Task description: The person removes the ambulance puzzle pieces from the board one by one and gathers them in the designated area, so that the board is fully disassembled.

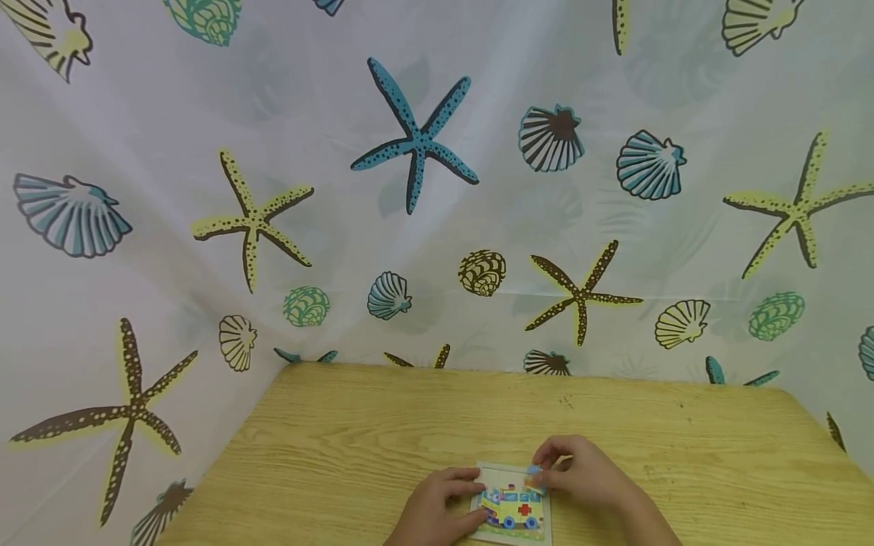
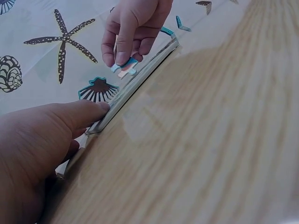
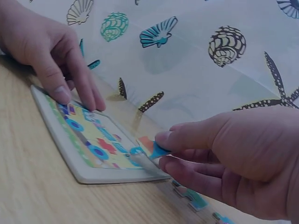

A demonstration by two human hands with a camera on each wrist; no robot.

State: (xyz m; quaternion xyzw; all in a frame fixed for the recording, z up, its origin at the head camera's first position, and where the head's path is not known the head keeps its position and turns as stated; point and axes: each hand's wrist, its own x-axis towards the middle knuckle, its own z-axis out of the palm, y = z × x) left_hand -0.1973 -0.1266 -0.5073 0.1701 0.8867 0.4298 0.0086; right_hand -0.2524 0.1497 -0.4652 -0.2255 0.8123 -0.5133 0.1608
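Right hand, grip pinched on small blue-and-orange jigsaw piece, at far right corner of rectangular white-framed ambulance puzzle board, left hand, fingers extended, touching left edge, yellowish wood-grain surface

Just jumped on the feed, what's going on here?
A person is working on an ambulance jigsaw in a pale tray. The left hand rests on the tray's left edge; the right hand pinches a blue-and-orange piece at the upper right corner. The top strip looks unfilled, and loose pieces lie near the right hand.
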